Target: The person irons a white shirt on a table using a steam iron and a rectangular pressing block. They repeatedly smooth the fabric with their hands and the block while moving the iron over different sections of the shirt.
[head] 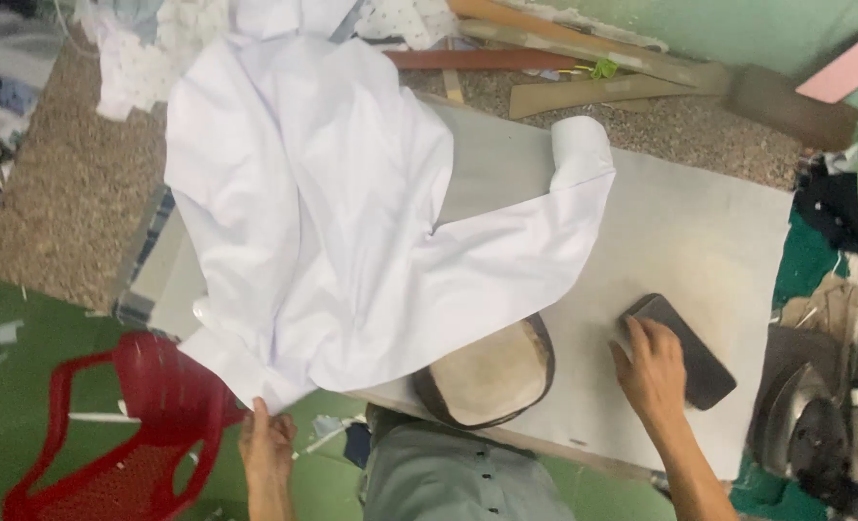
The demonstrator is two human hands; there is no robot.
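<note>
Grey-green clothing (448,478) of the person fills the bottom edge, just below an oval padded block (491,371) at the near rim of the tabletop (699,241). Left hand (267,442) hangs past that rim above a red plastic chair (120,425), its fingers (258,413) pinching the hem of a white shirt (323,222) spread over the tabletop's left half. Right hand (653,367) lies with fingers together, curled on a dark flat pad (694,352), well apart from the shirt's sleeve.

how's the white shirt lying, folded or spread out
Spread out, loosely: the white shirt drapes over the padded board, one sleeve stretched right, hem overhanging where the left hand grips it.
</note>
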